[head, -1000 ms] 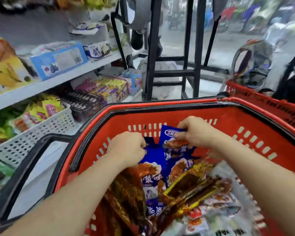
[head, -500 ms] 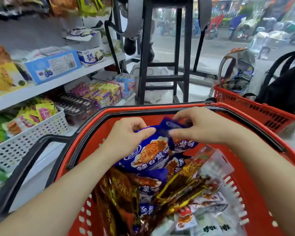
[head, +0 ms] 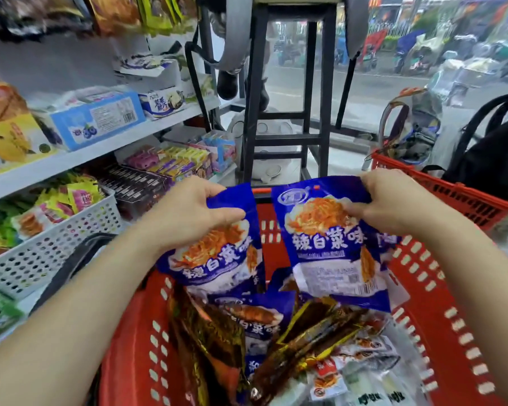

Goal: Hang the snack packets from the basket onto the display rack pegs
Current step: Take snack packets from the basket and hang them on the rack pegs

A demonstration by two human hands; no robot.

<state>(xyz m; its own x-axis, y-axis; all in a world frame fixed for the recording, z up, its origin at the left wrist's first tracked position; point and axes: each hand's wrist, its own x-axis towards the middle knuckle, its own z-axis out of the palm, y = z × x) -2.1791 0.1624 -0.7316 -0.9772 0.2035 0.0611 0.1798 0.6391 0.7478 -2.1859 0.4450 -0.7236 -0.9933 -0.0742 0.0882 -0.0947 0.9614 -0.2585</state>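
The right blue snack packet, centre frame, reads 辣白菜味 in white; the left blue snack packet shows 白菜, partly covered; a yellow M sign stands upper right; shelf labels are too blurred.

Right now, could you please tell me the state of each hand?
Left hand: holding the left blue packet by its top corner.
Right hand: holding the right blue packet by its top corner.
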